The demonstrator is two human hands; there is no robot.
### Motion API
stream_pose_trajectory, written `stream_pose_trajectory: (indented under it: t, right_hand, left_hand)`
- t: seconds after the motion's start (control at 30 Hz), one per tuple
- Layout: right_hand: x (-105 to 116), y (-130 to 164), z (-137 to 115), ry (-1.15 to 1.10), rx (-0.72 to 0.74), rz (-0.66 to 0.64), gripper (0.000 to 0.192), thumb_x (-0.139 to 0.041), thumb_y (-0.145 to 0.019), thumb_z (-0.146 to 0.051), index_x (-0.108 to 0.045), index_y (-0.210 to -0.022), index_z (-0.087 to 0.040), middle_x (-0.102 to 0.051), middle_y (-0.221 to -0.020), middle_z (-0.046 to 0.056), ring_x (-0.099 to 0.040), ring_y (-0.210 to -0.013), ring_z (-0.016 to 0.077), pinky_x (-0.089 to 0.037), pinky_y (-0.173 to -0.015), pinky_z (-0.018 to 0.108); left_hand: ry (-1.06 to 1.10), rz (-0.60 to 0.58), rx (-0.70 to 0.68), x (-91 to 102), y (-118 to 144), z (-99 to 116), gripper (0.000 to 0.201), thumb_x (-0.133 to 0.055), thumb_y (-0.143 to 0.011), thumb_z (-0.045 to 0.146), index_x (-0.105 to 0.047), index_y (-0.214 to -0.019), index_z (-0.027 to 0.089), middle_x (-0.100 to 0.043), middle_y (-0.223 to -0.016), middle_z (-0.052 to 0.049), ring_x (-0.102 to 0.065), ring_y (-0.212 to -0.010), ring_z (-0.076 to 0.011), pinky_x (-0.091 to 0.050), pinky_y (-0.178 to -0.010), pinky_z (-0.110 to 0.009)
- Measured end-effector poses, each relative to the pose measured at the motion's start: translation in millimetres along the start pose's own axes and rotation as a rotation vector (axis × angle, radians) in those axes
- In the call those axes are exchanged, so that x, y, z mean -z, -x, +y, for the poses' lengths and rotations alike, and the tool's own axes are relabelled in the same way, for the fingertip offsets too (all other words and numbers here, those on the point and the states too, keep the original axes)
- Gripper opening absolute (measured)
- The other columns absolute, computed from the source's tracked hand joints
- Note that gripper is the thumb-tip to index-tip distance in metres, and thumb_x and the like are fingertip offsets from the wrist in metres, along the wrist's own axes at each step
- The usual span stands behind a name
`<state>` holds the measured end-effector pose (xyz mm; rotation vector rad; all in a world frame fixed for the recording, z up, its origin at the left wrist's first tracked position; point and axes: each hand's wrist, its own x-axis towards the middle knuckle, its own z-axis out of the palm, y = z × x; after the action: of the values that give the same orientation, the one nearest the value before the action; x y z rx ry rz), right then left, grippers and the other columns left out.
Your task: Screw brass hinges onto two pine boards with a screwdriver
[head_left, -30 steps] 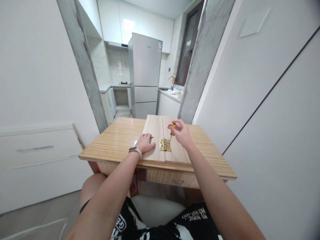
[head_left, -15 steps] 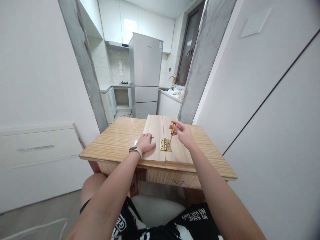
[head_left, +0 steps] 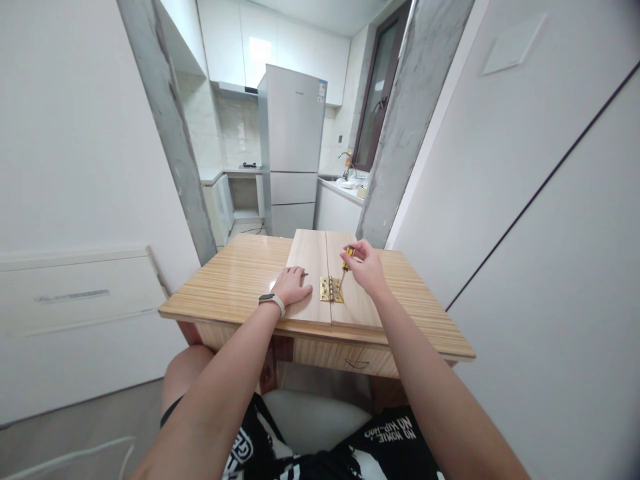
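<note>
at centre frame, right hand (head_left: 367, 269) pinched slim, light, rigid screwdriver (head_left: 345, 265) by handle over brass hinge (head_left: 331, 290); left hand (head_left: 293, 285) pressed flat, grasping nothing.

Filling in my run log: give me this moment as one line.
left hand: flat on left board | right hand: holds screwdriver, tip at brass hinge | boards on table

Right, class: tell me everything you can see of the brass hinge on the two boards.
The hinge is small, shiny and brass-coloured, with two flat leaves and a knuckle down the middle. It lies opened flat across the seam where the two pale wooden boards meet, near their front edge. The screwdriver tip, held in the right hand, presses on its right leaf.
</note>
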<state>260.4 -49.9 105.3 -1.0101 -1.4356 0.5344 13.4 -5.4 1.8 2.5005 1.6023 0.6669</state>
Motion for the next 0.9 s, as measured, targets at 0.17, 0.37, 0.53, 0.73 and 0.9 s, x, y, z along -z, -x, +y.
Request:
stream_pose_trajectory:
  t: [0.17,0.37,0.53,0.73,0.9]
  right_hand:
    - [1.6,2.5,-1.7,-0.1,-0.03,-0.065,0.047,-0.081,-0.08,-0.051,-0.068,-0.116,-0.024,-0.077,-0.106,0.009,-0.075,-0.098,0.0267,-0.06,-0.062,0.031]
    - [4.0,1.1,-0.6,-0.156,-0.041,-0.198,0.049,-0.069,-0.09,-0.055,-0.068,-0.13,-0.026,-0.072,-0.132,0.013,-0.073,-0.112,0.0291,-0.057,-0.061,0.029]
    - [3.9,0.9,0.9,-0.163,-0.062,-0.19,0.049,-0.07,-0.089,-0.057,-0.069,-0.127,-0.026,-0.076,-0.122,0.012,-0.074,-0.11,0.0293,-0.058,-0.062,0.031]
    - [3.3,0.4,1.0,-0.076,-0.02,-0.095,0.043,-0.077,-0.083,-0.052,-0.07,-0.113,-0.023,-0.079,-0.101,0.009,-0.075,-0.094,0.026,-0.061,-0.078,0.04]
    - [2.9,0.3,1.4,0.128,0.043,0.051,0.041,-0.082,-0.078,-0.055,-0.066,-0.098,-0.023,-0.072,-0.09,0.005,-0.07,-0.082,0.0224,-0.059,-0.068,0.034]
  left_hand:
    - [0.004,0.004,0.0,0.5,0.2,0.1,0.059,-0.06,-0.089,0.052,-0.058,-0.138,0.019,-0.061,-0.146,-0.013,-0.05,-0.137,-0.0341,-0.037,-0.118,-0.043]
    - [-0.018,0.013,-0.016,-1.4,-0.3,-0.3,0.058,-0.061,-0.089,0.051,-0.059,-0.136,0.018,-0.063,-0.143,-0.014,-0.052,-0.136,-0.0337,-0.037,-0.119,-0.043]
    - [-0.019,0.009,-0.012,-0.7,-0.1,-0.4,0.058,-0.06,-0.089,0.051,-0.058,-0.137,0.018,-0.062,-0.144,-0.013,-0.051,-0.136,-0.0336,-0.037,-0.118,-0.043]
    - [-0.017,-0.003,0.0,1.8,0.9,1.1,0.059,-0.06,-0.089,0.051,-0.058,-0.138,0.019,-0.061,-0.146,-0.013,-0.051,-0.136,-0.0336,-0.037,-0.118,-0.043]
    - [-0.006,0.005,0.001,2.6,1.1,2.1,0.058,-0.061,-0.089,0.051,-0.058,-0.138,0.019,-0.062,-0.146,-0.012,-0.051,-0.137,-0.0335,-0.036,-0.119,-0.043]
